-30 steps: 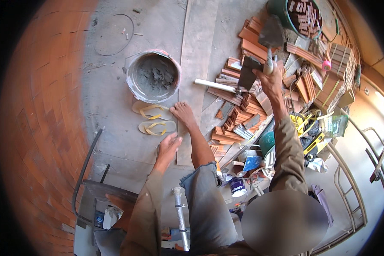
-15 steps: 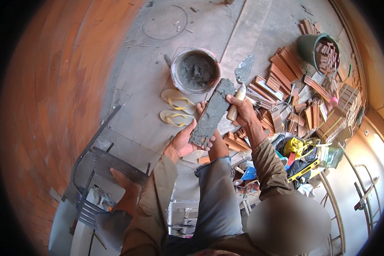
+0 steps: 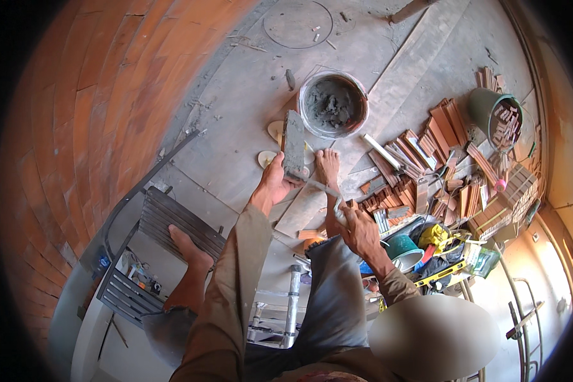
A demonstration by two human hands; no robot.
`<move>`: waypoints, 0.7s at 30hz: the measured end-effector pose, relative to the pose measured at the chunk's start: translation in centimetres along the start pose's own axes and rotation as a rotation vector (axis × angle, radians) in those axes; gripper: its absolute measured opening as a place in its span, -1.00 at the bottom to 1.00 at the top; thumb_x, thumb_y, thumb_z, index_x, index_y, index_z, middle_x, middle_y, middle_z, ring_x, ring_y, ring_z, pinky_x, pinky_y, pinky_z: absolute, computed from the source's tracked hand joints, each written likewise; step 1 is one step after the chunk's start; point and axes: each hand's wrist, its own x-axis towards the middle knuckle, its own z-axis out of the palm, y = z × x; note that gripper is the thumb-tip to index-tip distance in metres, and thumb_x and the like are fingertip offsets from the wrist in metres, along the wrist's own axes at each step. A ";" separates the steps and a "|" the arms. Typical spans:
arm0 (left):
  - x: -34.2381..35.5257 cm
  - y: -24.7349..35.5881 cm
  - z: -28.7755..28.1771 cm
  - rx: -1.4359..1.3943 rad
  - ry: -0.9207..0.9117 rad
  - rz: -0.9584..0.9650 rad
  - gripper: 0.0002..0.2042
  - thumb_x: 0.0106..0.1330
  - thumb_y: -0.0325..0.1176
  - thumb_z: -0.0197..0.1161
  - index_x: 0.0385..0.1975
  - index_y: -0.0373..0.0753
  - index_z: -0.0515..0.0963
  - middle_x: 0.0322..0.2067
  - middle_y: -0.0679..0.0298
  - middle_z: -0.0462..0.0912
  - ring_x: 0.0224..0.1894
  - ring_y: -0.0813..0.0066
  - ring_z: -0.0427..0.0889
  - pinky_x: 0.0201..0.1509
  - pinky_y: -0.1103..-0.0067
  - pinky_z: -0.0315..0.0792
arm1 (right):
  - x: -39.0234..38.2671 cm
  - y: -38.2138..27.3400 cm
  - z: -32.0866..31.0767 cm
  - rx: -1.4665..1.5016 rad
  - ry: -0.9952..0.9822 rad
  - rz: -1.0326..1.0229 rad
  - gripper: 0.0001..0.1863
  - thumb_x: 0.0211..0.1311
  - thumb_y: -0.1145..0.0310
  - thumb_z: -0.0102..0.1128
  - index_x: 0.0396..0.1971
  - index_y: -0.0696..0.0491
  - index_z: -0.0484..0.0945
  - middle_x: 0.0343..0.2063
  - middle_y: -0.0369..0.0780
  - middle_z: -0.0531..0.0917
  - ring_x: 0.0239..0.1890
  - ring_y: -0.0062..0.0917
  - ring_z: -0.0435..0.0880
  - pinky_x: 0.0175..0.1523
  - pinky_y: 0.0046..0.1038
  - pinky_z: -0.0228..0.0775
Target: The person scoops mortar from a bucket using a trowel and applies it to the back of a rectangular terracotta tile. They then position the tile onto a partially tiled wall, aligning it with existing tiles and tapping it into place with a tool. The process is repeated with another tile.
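A worker in rolled-edge denim grips a narrow clay tile point(image 3: 293, 143), its upper face coated in gray mortar, in the left hand point(image 3: 275, 181), fingers closed around its near end while the far end juts out past the grip toward a mortar bucket point(image 3: 335, 133). The right hand point(image 3: 361, 230) clenches the handle of a trowel point(image 3: 325, 189), its blade seen nearly edge-on at the tile's near end, just beside the left fingers; whether the steel touches the mortar, I cannot tell from here. Beneath the tile, partly hidden, lie flip-flops point(image 3: 267, 158), next to a bare foot point(image 3: 328, 167). Over to the right, loose terracotta tiles point(image 3: 449, 121) are heaped near a green bucket point(image 3: 482, 108).
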 end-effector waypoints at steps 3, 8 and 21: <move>0.0 0.3 -0.7 -0.028 -0.001 -0.006 -0.46 0.55 0.05 -0.35 0.19 -0.27 0.36 -0.02 0.06 0.54 -0.04 0.17 0.58 0.01 0.19 0.47 | -0.8 -1.2 0.2 -0.056 0.044 -0.034 -0.53 0.24 0.13 0.22 0.09 0.00 0.43 -0.17 -0.02 0.62 -0.32 -0.12 0.69 -0.32 -0.17 0.53; -0.9 0.8 0.4 -0.096 0.035 -0.059 -0.54 0.55 0.02 -0.26 0.10 -0.21 0.40 -0.10 0.12 0.58 -0.13 0.24 0.58 -0.08 0.23 0.51 | 0.0 -1.8 0.6 -0.079 0.045 -0.016 -0.59 0.27 0.14 0.15 0.06 -0.02 0.42 -0.19 -0.01 0.62 -0.34 -0.09 0.70 -0.37 -0.10 0.52; -1.4 1.9 2.5 -0.060 -0.043 -0.036 -0.56 0.53 0.04 -0.18 0.06 -0.18 0.42 -0.13 0.16 0.56 -0.18 0.28 0.51 -0.21 0.32 0.42 | 3.9 1.8 4.0 -0.028 0.044 0.044 -0.72 0.28 0.31 0.04 -0.04 0.04 0.42 -0.44 0.06 0.63 -0.42 0.00 0.65 -0.36 -0.03 0.45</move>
